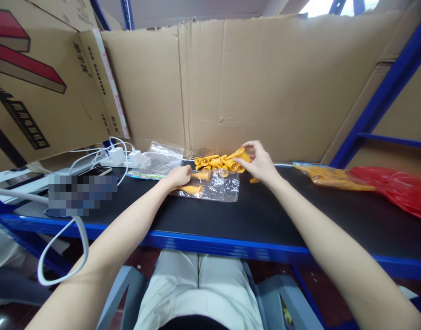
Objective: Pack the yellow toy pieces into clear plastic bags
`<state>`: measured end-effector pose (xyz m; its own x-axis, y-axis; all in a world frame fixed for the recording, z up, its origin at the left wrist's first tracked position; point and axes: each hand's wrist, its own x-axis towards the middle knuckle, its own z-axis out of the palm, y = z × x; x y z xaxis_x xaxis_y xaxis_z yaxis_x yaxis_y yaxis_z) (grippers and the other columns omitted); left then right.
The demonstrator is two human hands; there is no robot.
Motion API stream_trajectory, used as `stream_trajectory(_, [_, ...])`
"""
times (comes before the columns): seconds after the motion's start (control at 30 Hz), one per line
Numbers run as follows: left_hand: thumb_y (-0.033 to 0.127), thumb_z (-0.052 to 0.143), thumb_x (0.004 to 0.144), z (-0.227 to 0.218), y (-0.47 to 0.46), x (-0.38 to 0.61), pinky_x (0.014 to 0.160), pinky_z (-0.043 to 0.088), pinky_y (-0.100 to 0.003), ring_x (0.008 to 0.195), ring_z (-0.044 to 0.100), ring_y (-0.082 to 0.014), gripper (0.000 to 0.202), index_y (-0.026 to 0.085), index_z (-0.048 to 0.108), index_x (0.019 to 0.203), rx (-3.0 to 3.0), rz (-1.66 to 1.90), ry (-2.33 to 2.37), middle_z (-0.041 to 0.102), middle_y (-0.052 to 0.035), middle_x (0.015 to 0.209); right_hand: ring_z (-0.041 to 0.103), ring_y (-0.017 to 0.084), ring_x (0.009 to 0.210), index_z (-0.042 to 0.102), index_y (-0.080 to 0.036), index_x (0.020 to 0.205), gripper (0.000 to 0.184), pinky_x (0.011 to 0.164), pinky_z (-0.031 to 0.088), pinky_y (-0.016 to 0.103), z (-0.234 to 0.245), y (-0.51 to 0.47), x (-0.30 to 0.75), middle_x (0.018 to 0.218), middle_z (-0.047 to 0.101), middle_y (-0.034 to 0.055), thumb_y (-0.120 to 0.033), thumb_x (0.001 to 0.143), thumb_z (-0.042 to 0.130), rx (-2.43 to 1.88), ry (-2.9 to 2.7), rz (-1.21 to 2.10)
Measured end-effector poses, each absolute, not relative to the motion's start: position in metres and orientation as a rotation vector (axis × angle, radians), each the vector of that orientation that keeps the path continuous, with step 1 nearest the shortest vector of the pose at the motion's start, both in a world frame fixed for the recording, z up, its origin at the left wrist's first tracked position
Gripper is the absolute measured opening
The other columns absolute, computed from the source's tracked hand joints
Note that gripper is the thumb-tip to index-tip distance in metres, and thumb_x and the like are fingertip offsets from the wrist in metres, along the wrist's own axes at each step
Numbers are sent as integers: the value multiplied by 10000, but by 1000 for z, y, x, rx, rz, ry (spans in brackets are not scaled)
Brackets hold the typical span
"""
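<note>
The rear of the station is closed off by a tall cardboard panel [282,91]. In front of it a black tabletop [251,224], edged by a blue rail [231,245], is occupied by the goods. The left side is bounded by a cardboard box [59,105] printed in red and black. At the right end of the tabletop, a red bundle [392,188] is placed beside a packet of orange pieces [334,178]. A clear plastic bag [226,190] is laid flat near the middle, with two orange pieces seen at its left part, beside the left hand [179,178]. That hand is rested at the bag; its fingers are curled close together, but whether the film or a piece is gripped cannot be told. By the right hand [258,160], raised just above the bag's far right corner, one orange cone-shaped piece [243,156] is held between thumb and fingers, narrowly spaced. A heap of orange pieces [215,161] is gathered against the bag's far edge, left of the right hand. White chargers [117,156] with white cables are found further left, near the box.
</note>
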<state>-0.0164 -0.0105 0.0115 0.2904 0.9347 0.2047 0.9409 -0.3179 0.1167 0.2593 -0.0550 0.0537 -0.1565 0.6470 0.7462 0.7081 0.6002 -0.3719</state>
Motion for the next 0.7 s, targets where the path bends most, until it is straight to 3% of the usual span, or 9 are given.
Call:
stream_trajectory(0.13, [247,418,772,12,-12,-16,735,434,-313,887,597,-243,270,192,564,993,-2501,-377,-1821,645,-101,1008,575,209,907,513,-167,985,400,790,452,346,52,-63,252,968,608,84,-359,674,674,-1178,-2222,93])
stream_trajectory(0.33, [256,427,779,13,-13,-14,745,428,-304,899,593,-237,274,184,564,1005,-2496,-373,-1846,643,-107,1010,593,244,834,569,-156,942,333,710,454,340,41,-68,244,918,630,102,-369,702,658,-1355,-2570,1])
stream_trajectory(0.47, [243,425,775,13,-13,-14,737,426,-311,888,594,-242,269,180,568,994,-2513,-397,-1837,646,-114,987,565,244,967,585,-136,1025,253,821,435,348,29,-65,235,1029,604,135,-191,778,565,-1171,-2640,-69])
stream_trajectory(0.57, [226,434,762,12,-12,-14,728,423,-298,881,595,-234,252,173,573,965,-2530,-421,-1819,649,-111,968,508,219,1089,539,-126,1146,385,901,407,344,23,-64,230,1159,552,142,-51,777,459,-988,-2644,-59])
stream_trajectory(0.7, [215,429,752,11,-10,-15,715,419,-296,870,595,-233,237,170,575,932,-2539,-442,-1793,652,-111,952,512,203,1085,552,-143,1132,409,907,402,334,34,-68,231,1166,568,109,-36,755,436,-973,-2627,-48])
